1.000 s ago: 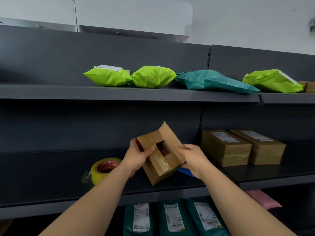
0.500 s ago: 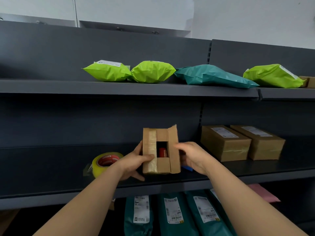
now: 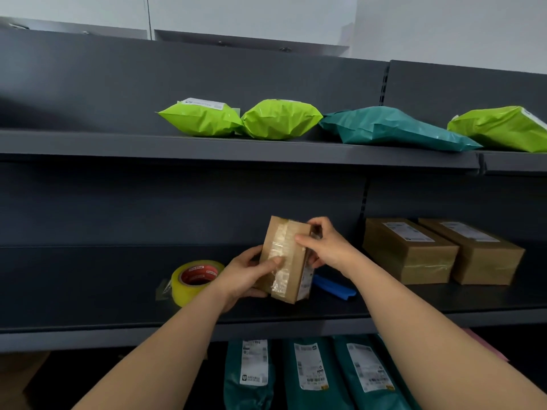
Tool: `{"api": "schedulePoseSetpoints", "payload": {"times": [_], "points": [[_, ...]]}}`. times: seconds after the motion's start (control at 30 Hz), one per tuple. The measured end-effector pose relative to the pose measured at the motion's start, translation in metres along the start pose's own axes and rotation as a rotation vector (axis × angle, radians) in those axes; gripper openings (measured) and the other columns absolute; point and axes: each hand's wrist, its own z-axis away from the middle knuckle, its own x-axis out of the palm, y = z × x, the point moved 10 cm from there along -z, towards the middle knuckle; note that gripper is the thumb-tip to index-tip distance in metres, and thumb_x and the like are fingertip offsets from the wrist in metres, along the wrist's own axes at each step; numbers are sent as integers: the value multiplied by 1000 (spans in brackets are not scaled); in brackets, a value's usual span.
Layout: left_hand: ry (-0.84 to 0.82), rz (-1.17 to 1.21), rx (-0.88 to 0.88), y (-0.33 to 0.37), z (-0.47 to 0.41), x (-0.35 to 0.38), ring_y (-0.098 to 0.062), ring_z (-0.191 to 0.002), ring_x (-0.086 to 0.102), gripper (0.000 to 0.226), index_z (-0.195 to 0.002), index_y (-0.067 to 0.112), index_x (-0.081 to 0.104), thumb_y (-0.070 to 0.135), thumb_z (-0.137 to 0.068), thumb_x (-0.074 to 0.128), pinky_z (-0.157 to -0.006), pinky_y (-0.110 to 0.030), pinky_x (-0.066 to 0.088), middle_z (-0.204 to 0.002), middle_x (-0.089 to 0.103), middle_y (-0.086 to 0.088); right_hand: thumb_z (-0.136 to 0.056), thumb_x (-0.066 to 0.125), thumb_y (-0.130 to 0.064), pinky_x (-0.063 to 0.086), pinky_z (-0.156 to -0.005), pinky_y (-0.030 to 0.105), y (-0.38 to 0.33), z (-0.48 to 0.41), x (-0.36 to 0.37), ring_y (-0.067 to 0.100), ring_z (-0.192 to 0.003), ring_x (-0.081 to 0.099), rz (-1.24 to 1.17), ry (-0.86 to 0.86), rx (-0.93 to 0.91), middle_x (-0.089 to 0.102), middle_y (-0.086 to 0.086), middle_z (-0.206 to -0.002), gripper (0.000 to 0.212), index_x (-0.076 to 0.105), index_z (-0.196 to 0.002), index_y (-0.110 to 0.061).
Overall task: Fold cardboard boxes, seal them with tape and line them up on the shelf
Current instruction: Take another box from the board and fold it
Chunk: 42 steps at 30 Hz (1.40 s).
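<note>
Dark grey shelving fills the view, and your work is at its middle shelf point(image 3: 88, 291), where the tape roll point(image 3: 196, 279) lies as landmark. Just right of the roll you hold the cardboard box point(image 3: 291, 253) on end, slightly tilted. Whether its lower corner rests on the shelf cannot be told.

Your left hand point(image 3: 245, 276) grips the box's lower left side, thumb pressed flat on the glossy taped face. Your right hand point(image 3: 328, 247) curls over the upper right edge, thumb on the same face. Both hands are closed around the box.

The folding step appears to be ending, with the flaps held closed and sealing to follow. The next move probably calls for one hand to keep the flaps shut while the other reaches for the roll.

Farther right of the roll lie a blue tool point(image 3: 333, 287) and two sealed boxes point(image 3: 408, 250), side by side.
</note>
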Motion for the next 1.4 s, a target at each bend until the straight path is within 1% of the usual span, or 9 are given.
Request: {"api": "schedulePoseSetpoints", "payload": {"times": [0.17,0.33,0.43,0.57,0.83,0.93,1.17,1.27,1.4], "points": [[141,-11,83,12,-3,-22,-14,-109,58,75,-139,16,48,11,-73,83,-74,-18,52,-132,56,-5,-95,55,-42,59,-68,34,16,-8,3,23,-75,69,-52,25,125,63,9,-98,44,39,-133,-28],[259,-193,165,25,-8,-36,-12,-107,56,32,-115,19,60,15,-86,73,-80,-19,43,-113,61,4,-97,50,-42,60,-74,38,45,0,11,28,-84,70,-25,-24,270,57,4,-99,44,42,-138,-27],[361,-255,144,24,-11,-42,-15,-94,60,4,-96,17,65,19,-92,66,-68,-17,43,-95,65,3,-98,44,-46,57,-70,31,42,-1,9,21,-85,68,180,-86,250,55,5,-127,55,26,-149,-35],[274,-219,75,21,-8,-32,-13,-90,61,19,-104,15,65,24,-88,69,-65,-19,42,-100,65,1,-100,48,-35,38,-96,26,29,-6,7,21,-130,44,229,-104,130,33,2,-154,56,25,-151,-37],[171,190,-30,0,-13,-19,-15,-93,61,50,-143,16,39,2,-97,50,-71,-25,49,-109,58,-1,-100,49,-17,44,-79,21,42,-10,18,10,-93,55,-69,-37,180,48,5,-142,52,35,-149,-25],[175,284,-52,-8,-20,-22,-15,-94,60,54,-148,16,34,4,-98,50,-72,-27,48,-107,56,2,-102,45,-22,46,-84,24,54,-12,13,17,-108,57,-112,91,222,47,5,-143,49,33,-149,-18],[213,75,-53,-11,-29,-27,-11,-95,59,48,-150,31,33,24,-104,43,-88,-29,46,-105,58,5,-103,42,-23,51,-84,30,53,-13,16,17,-101,61,-146,128,226,46,4,-143,52,25,-151,-31],[223,-58,-28,-4,-22,-26,-3,-89,53,48,-152,32,28,32,-105,39,-85,-24,39,-128,55,0,-104,39,-24,50,-88,27,50,-12,18,16,-107,59,-139,144,198,46,2,-145,44,38,-147,-31],[221,-131,-22,1,-17,-34,-20,-129,45,55,-153,24,27,37,-103,44,-102,-28,32,-149,42,-3,-103,41,-25,40,-92,21,38,-2,10,17,-124,50,-105,215,128,48,-1,-144,39,48,-141,-22]]}}
